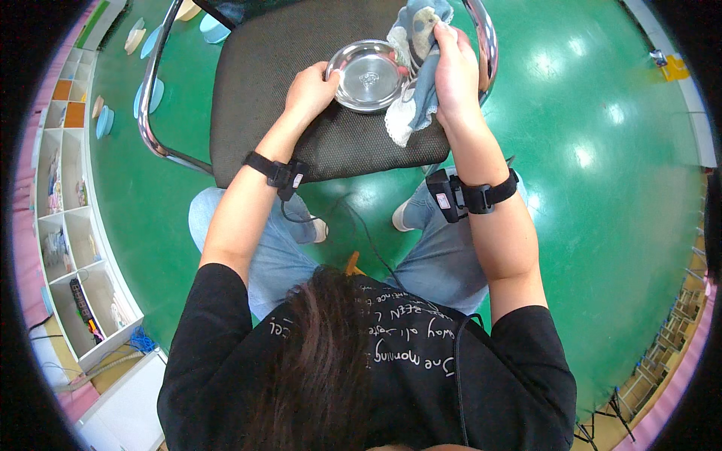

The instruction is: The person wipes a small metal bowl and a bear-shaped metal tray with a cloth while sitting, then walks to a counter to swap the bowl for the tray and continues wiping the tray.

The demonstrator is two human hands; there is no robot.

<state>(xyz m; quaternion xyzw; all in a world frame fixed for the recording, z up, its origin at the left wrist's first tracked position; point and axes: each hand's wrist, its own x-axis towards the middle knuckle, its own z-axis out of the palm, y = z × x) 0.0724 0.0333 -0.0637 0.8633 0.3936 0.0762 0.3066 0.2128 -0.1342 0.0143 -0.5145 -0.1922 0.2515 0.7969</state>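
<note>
A shiny round metal dish (368,77) is held over the black mesh chair seat (263,98). My left hand (311,93) grips its left rim, the thumb lying over the edge. In my right hand (457,71) is a blue and white patterned cloth (423,71) with a lacy white border. The cloth hangs down beside the right rim of the dish, and whether it touches the metal I cannot tell. My right fingers are closed round the cloth and partly hidden by it.
Chrome armrests (153,98) curve up on both sides of the seat. White shelving (71,203) with small items lines the left side. Light-blue stools (105,120) stand on the green floor (602,225). Dark straps with small boxes (451,197) and a thin cable are on my forearms.
</note>
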